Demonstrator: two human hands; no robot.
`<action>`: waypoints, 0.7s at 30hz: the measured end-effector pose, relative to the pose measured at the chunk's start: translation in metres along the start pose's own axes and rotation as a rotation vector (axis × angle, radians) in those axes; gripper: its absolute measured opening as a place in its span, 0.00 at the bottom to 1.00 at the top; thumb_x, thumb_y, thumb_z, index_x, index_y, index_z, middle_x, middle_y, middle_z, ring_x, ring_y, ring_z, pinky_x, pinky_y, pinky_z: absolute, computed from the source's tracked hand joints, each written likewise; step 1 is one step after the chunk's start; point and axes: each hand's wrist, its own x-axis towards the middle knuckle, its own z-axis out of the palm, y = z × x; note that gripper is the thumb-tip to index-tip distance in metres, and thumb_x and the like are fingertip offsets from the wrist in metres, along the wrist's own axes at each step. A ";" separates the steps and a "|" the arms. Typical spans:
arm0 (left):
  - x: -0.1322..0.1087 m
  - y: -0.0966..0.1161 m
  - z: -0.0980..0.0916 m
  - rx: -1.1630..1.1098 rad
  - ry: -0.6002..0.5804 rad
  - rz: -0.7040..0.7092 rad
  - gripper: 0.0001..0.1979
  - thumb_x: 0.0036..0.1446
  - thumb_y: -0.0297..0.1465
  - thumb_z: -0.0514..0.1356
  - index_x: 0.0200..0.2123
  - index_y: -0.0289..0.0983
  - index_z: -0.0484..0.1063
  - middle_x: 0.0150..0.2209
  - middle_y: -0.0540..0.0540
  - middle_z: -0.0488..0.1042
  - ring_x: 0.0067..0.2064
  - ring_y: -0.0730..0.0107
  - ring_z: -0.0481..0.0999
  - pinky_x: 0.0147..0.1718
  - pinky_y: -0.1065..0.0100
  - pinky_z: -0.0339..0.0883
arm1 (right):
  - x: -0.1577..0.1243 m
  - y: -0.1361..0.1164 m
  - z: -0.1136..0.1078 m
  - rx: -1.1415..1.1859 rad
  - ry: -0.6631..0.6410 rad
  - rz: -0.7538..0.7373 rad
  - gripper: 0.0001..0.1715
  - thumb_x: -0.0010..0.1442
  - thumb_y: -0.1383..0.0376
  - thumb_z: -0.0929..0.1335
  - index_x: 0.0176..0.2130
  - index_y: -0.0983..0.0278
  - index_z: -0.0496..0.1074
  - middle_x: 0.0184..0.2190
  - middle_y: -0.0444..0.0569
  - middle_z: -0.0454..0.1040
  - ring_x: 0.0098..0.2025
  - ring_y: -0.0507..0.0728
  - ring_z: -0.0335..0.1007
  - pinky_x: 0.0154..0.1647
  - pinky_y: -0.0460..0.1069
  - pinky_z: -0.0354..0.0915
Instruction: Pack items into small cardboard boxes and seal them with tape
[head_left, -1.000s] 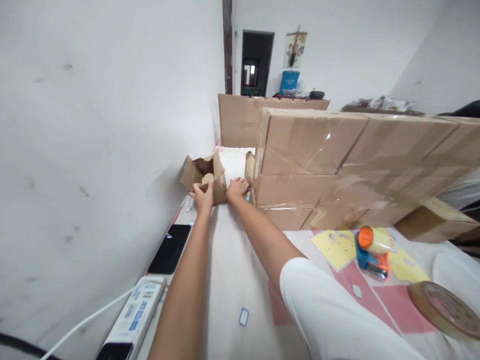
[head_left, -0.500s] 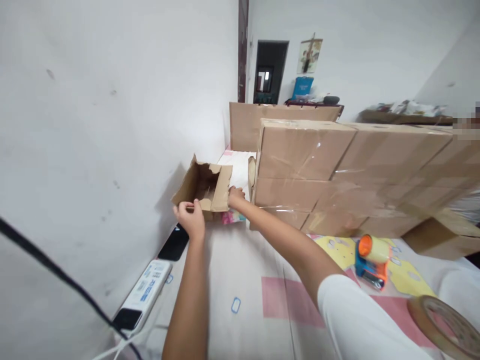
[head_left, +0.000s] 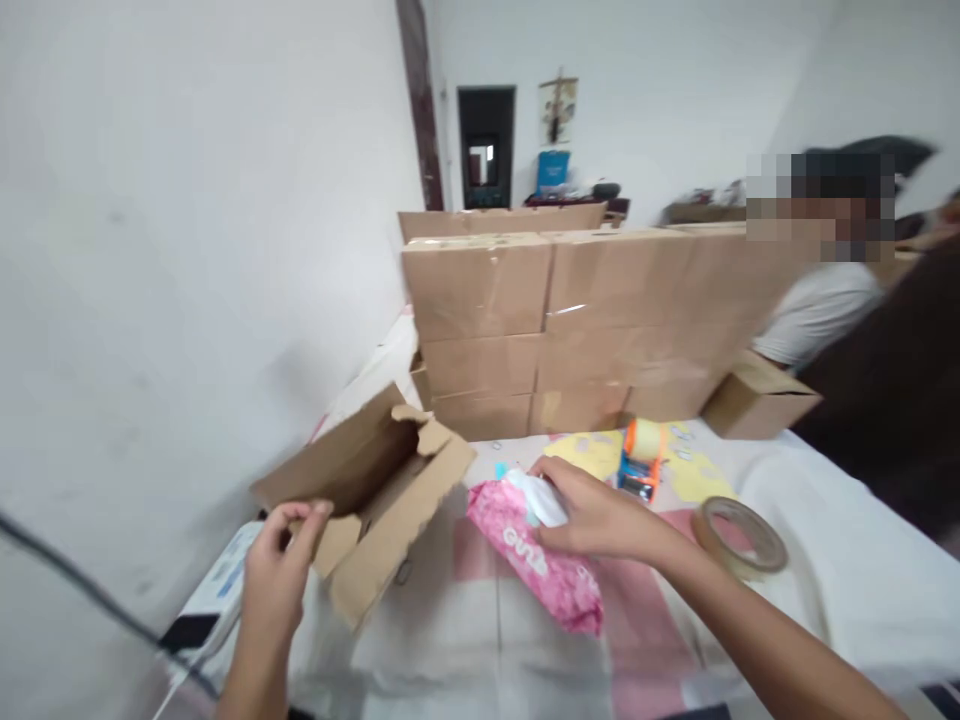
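Observation:
My left hand (head_left: 281,560) pinches a flap of the open cardboard box (head_left: 405,520), which is tilted on the bed-like surface at the left. Its torn flaps stand apart and the inside looks dark. My right hand (head_left: 581,510) is closed around a pink packet with white lettering (head_left: 536,555), possibly a tissue pack; a white part shows near the fingers. The packet is just right of the box, over the patterned cloth (head_left: 480,630). Motion blurs both hands a little.
Taped cardboard boxes (head_left: 480,290) form a stacked wall behind. A tape dispenser (head_left: 640,462), a tape roll (head_left: 739,540) and a small box (head_left: 761,400) lie right. Another person's sleeve (head_left: 817,310) shows beyond. A white power bank-like device (head_left: 217,580) lies left by the wall.
The box has come nearer and tilted. My right hand has moved from beside the box toward me and right, now holding the pink packet. The view has turned right, and another person shows.

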 end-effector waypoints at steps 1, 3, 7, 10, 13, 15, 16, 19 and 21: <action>-0.008 0.005 0.004 0.000 -0.121 -0.011 0.19 0.51 0.52 0.62 0.32 0.43 0.72 0.30 0.49 0.76 0.32 0.61 0.74 0.30 0.63 0.70 | -0.022 0.005 -0.014 -0.006 0.053 0.022 0.21 0.48 0.65 0.75 0.42 0.56 0.68 0.34 0.45 0.74 0.31 0.57 0.73 0.26 0.50 0.66; -0.023 0.016 0.016 0.015 -0.341 0.003 0.22 0.50 0.56 0.62 0.36 0.45 0.76 0.37 0.47 0.80 0.39 0.54 0.78 0.36 0.59 0.74 | -0.059 0.012 -0.039 -0.056 0.173 0.067 0.23 0.49 0.66 0.75 0.43 0.55 0.68 0.36 0.45 0.75 0.32 0.58 0.74 0.28 0.51 0.68; -0.050 0.052 0.047 0.019 -0.630 0.162 0.24 0.52 0.57 0.60 0.42 0.49 0.80 0.47 0.44 0.80 0.49 0.48 0.79 0.41 0.56 0.77 | -0.110 0.022 -0.074 -0.129 0.420 0.156 0.24 0.52 0.61 0.75 0.48 0.55 0.68 0.43 0.49 0.75 0.42 0.62 0.75 0.38 0.56 0.72; -0.069 0.078 0.062 0.086 -0.844 0.323 0.23 0.57 0.54 0.58 0.48 0.52 0.80 0.45 0.42 0.79 0.47 0.51 0.80 0.41 0.57 0.78 | -0.128 0.028 -0.085 -0.089 0.591 0.206 0.23 0.55 0.58 0.74 0.49 0.56 0.67 0.44 0.50 0.74 0.45 0.63 0.74 0.41 0.56 0.72; -0.081 0.093 0.069 0.178 -0.945 0.510 0.20 0.61 0.50 0.56 0.48 0.52 0.81 0.50 0.41 0.77 0.51 0.52 0.79 0.47 0.57 0.77 | -0.134 0.028 -0.086 -0.078 0.793 0.182 0.25 0.53 0.58 0.74 0.49 0.58 0.66 0.45 0.51 0.72 0.46 0.63 0.72 0.43 0.57 0.71; -0.085 0.098 0.070 0.236 -0.916 0.620 0.19 0.61 0.49 0.58 0.49 0.52 0.81 0.60 0.41 0.71 0.58 0.49 0.75 0.54 0.54 0.74 | -0.133 0.025 -0.085 -0.072 0.907 0.140 0.28 0.52 0.58 0.75 0.50 0.58 0.65 0.46 0.51 0.71 0.46 0.62 0.71 0.44 0.57 0.71; -0.086 0.100 0.070 0.268 -0.899 0.662 0.19 0.60 0.49 0.59 0.50 0.52 0.81 0.63 0.42 0.68 0.60 0.48 0.73 0.56 0.53 0.72 | -0.132 0.022 -0.084 -0.056 0.940 0.111 0.29 0.52 0.58 0.75 0.50 0.57 0.64 0.46 0.51 0.70 0.46 0.62 0.71 0.44 0.57 0.71; -0.086 0.103 0.070 0.329 -0.931 0.730 0.18 0.61 0.46 0.59 0.50 0.52 0.80 0.63 0.40 0.68 0.58 0.48 0.75 0.55 0.52 0.73 | -0.129 0.008 -0.079 0.024 0.943 0.004 0.30 0.53 0.59 0.75 0.51 0.56 0.63 0.47 0.51 0.67 0.47 0.61 0.70 0.44 0.55 0.72; -0.085 0.106 0.070 0.340 -0.984 0.749 0.17 0.64 0.43 0.56 0.51 0.51 0.80 0.59 0.40 0.72 0.53 0.52 0.79 0.54 0.54 0.74 | -0.127 -0.004 -0.074 0.067 0.892 -0.075 0.30 0.53 0.61 0.75 0.52 0.55 0.62 0.47 0.51 0.66 0.47 0.61 0.70 0.45 0.55 0.72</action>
